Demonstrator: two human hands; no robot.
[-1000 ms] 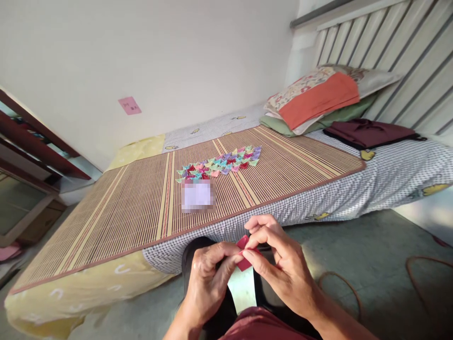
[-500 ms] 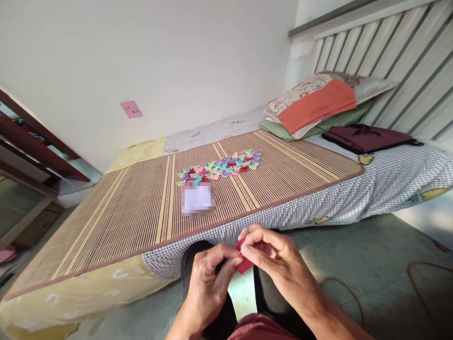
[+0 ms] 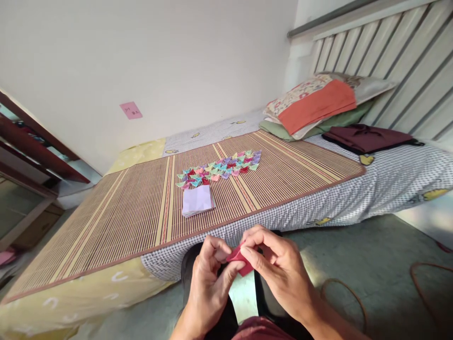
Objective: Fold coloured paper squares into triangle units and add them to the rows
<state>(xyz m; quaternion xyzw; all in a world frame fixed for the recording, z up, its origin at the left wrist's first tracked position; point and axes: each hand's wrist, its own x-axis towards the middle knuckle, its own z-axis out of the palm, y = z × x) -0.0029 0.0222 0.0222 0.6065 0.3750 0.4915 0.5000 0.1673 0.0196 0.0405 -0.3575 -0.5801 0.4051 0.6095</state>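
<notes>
A small folded piece of red paper is held above my lap, between both hands. My right hand pinches its upper right part with thumb and fingertips. At its left side, my left hand has the thumb against the lower edge and the index finger by the left corner. A layer of the paper stands raised between the fingers. Ahead on the bed mat lies a stack of paper sheets, white on top. Behind the stack, several small folded paper pieces in many colours lie in rows.
The striped bed mat covers much of the bed, its front edge just beyond my knees. Pillows and a folded dark red cloth lie at the right. A brown cord runs over the floor.
My left index finger has lifted from the red paper's middle toward its left corner, and a layer of the paper now spreads out there. My right hand keeps its pinch.
</notes>
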